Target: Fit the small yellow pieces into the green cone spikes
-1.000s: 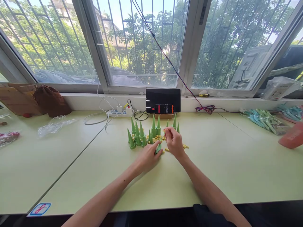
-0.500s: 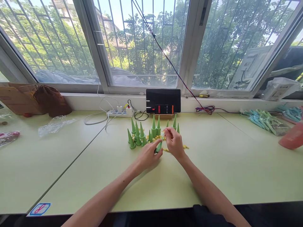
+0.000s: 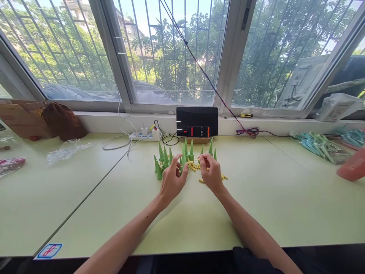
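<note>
Centrally, left hand (image 3: 172,179) fingers pinching a smooth green plastic cone (image 3: 184,159), right hand (image 3: 210,173) fingers pinching small yellow pieces (image 3: 191,166)

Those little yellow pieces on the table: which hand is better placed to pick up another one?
Probably the right hand: its fingertips sit right over the yellow pieces, while the left hand is by the green cones.

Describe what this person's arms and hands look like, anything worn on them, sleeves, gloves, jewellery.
Both forearms are bare from the bottom of the picture up to the hands, with no sleeves over them. The left hand and the right hand wear no gloves, and no watch, ring or bracelet shows. A bit of dark clothing sits at the bottom edge, near the right elbow.
</note>
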Available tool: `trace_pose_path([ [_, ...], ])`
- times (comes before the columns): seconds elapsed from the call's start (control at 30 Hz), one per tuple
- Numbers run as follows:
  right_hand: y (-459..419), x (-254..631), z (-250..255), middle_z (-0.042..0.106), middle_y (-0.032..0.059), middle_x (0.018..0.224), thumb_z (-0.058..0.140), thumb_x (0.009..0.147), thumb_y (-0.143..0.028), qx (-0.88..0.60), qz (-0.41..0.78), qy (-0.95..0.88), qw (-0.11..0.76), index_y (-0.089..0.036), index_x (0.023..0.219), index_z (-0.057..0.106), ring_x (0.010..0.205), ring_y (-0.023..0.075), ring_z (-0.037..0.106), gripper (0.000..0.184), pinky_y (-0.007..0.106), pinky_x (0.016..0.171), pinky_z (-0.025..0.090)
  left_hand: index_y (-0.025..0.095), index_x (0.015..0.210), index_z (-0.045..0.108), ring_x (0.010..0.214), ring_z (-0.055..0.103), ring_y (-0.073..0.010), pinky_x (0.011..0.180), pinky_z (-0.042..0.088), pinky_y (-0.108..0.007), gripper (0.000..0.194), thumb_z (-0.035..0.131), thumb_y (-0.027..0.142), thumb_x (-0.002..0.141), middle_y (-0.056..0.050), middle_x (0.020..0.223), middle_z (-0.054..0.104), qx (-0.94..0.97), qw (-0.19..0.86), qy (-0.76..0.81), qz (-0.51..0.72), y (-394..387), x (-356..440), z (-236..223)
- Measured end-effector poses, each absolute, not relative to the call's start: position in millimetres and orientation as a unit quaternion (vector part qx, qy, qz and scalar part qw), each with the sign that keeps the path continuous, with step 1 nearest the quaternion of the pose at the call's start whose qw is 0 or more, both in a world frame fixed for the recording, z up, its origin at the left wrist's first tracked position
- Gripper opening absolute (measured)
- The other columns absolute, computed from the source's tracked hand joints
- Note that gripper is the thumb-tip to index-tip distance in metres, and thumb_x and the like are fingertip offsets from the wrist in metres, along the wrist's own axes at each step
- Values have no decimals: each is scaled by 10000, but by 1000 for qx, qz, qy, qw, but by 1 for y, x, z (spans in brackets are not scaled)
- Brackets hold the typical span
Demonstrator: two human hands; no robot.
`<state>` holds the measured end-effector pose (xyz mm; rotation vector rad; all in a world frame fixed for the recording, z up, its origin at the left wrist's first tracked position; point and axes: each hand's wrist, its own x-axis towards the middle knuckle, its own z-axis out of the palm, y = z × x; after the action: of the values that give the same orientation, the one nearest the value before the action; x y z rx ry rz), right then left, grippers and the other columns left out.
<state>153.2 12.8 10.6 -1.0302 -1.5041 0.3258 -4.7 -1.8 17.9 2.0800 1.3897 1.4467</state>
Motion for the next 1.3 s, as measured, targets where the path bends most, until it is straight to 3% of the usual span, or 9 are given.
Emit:
trace_pose_path([
  [1.0, 11, 151, 11, 598, 19, 727, 446, 967, -337, -415, 157, -676, 589, -195, 851, 576, 603, 140, 544, 224, 262, 578, 444, 244, 1174, 477, 415, 356, -35, 438, 323, -168, 342, 552, 411, 885, 54, 746, 500, 689, 139, 483, 522, -1, -4, 17],
  [1.3, 10, 152, 12, 649, 45, 808, 484, 955, -331, -390, 174, -694, 580, -191, 923, 599, 688, 157, 610, 184, 271, 623, 497, 226, 1171, 520, 418, 370, -30, 459, 362, -180, 338, 549, 420, 895, 34, 789, 530, 692, 126, 489, 515, -2, -4, 17],
])
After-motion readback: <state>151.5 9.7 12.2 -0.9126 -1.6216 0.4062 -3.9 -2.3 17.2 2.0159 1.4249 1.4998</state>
